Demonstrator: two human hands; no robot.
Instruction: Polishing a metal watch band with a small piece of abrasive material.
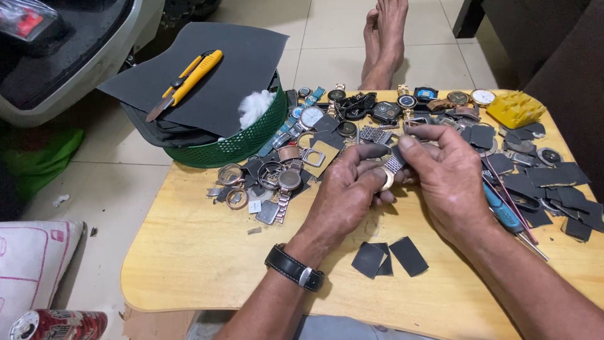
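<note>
Pale floor tiles surround a low yellow wooden desk, which serves as the landmark for everything else. Above the middle of the desk, the left hand and the right hand meet, both closed around a small metal watch band piece pinched between their fingertips; the left wrist wears a black-strapped wristwatch. On the desk just in front of the hands, toward the person, lie a few dark sandpaper squares. Behind the hands, along the far half of the desk, spreads a heap of watch parts: cases, dials, bands and rings. At the desk's far right corner sits a yellow ridged block, with more dark sandpaper scraps spread along the right edge. A blue-handled screwdriver lies on the desk just under the right hand's wrist. On the far left corner of the desk stands a green basket, covered by a large dark sheet carrying a yellow utility knife, with white cotton showing at the rim. Beyond the far edge of the desk, bare feet rest on the floor. Off the near left corner lie a pale cushion and a red can.
</note>
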